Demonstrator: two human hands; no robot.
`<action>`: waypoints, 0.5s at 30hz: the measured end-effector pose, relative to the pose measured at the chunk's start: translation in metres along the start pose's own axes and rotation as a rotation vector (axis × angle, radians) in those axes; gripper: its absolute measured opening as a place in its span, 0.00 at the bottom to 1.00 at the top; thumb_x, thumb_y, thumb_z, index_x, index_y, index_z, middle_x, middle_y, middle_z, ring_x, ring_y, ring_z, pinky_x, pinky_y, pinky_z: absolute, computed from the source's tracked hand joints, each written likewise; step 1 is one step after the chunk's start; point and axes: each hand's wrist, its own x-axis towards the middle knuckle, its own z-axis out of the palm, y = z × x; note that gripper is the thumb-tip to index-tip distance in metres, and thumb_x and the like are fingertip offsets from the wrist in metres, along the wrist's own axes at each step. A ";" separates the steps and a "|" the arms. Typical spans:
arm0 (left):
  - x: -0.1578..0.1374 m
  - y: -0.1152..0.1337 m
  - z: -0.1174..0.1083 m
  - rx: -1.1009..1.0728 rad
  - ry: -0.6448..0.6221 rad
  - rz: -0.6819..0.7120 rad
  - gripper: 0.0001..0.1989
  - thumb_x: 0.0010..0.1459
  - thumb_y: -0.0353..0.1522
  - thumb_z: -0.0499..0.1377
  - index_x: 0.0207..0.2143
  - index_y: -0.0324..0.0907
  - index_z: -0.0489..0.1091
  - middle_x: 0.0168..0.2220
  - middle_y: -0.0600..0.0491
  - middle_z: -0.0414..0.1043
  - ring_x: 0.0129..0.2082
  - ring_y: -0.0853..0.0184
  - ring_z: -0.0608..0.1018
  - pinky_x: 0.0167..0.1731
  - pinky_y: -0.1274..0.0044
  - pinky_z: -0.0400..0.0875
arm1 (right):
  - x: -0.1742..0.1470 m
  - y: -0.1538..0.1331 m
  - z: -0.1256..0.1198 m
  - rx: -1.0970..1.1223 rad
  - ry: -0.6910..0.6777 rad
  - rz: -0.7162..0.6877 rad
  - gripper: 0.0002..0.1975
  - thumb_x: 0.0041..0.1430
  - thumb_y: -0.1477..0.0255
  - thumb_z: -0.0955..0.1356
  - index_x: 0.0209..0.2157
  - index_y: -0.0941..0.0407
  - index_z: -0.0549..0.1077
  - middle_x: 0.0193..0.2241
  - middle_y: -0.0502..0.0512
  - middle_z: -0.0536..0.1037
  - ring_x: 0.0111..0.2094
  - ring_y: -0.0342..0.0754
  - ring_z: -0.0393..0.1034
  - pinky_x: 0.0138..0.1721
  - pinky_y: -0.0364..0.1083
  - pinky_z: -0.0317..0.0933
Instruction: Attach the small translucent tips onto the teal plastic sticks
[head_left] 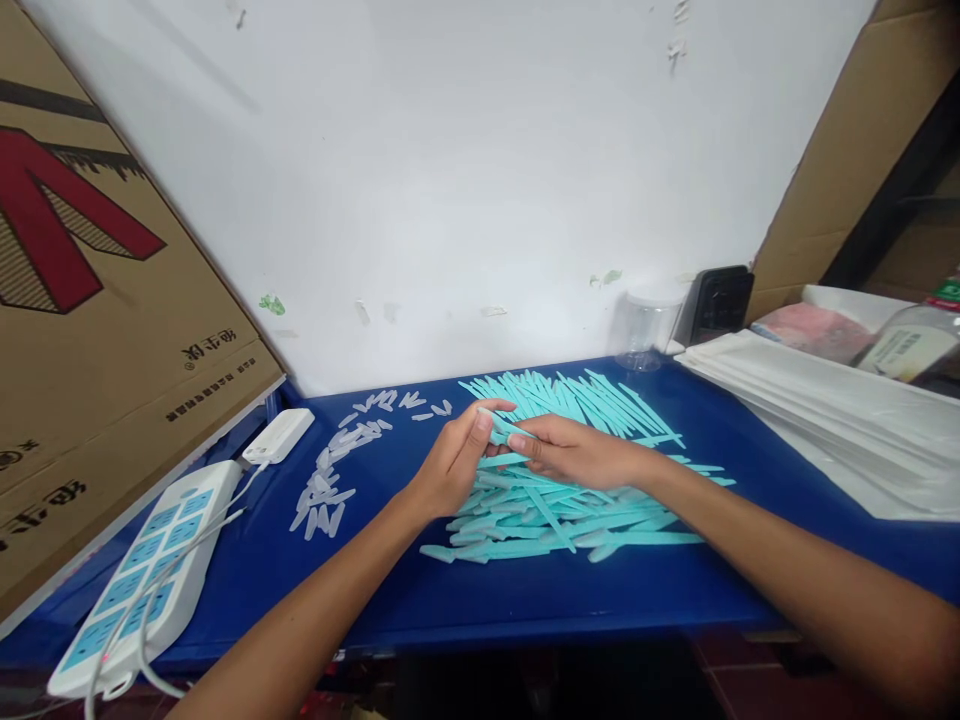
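Both of my hands meet above a heap of turquoise eyebrow razors (517,525) on the blue table. Thumb and fingers of my left hand (457,450) are closed on the end of one turquoise eyebrow razor (501,428). My right hand (566,450) pinches the same razor farther along its length. Whether a cap sits on its blade end is hidden by my fingers. Behind my hands lies a second spread of turquoise razors (540,395), roughly side by side. Left of my hands, small clear plastic blade caps (337,460) are scattered in a curved band.
A white power strip (142,580) with cables and a white adapter (277,436) lie at the left, beside a large cardboard box (97,300). A clear jar (645,330) stands by the white wall. White sheets or bags (817,400) are stacked at right, near a bottle (911,335).
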 end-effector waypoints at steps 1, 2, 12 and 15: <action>0.000 -0.001 0.001 -0.013 -0.021 0.000 0.27 0.72 0.48 0.46 0.57 0.39 0.70 0.37 0.48 0.71 0.36 0.62 0.74 0.39 0.72 0.72 | 0.000 0.000 0.000 -0.015 0.012 0.012 0.27 0.66 0.45 0.63 0.41 0.56 0.72 0.23 0.42 0.51 0.22 0.40 0.46 0.26 0.42 0.52; 0.000 -0.002 0.001 -0.025 -0.034 0.000 0.27 0.72 0.48 0.46 0.56 0.39 0.70 0.39 0.47 0.72 0.37 0.62 0.75 0.40 0.72 0.72 | 0.000 0.001 -0.001 -0.031 0.018 0.023 0.28 0.65 0.44 0.63 0.40 0.56 0.73 0.23 0.42 0.52 0.23 0.40 0.47 0.27 0.42 0.54; 0.002 -0.003 0.001 -0.001 0.222 0.122 0.24 0.70 0.50 0.47 0.51 0.42 0.69 0.28 0.53 0.70 0.28 0.66 0.71 0.31 0.75 0.66 | 0.000 -0.006 0.000 -0.108 0.072 0.004 0.27 0.67 0.44 0.61 0.39 0.54 0.69 0.27 0.47 0.59 0.29 0.45 0.57 0.36 0.46 0.64; 0.001 0.000 -0.003 0.008 0.206 0.142 0.23 0.70 0.49 0.49 0.50 0.41 0.70 0.30 0.52 0.71 0.29 0.66 0.72 0.31 0.75 0.65 | 0.000 -0.007 0.001 -0.125 0.059 0.001 0.23 0.69 0.47 0.61 0.36 0.54 0.65 0.28 0.45 0.56 0.28 0.42 0.55 0.33 0.45 0.61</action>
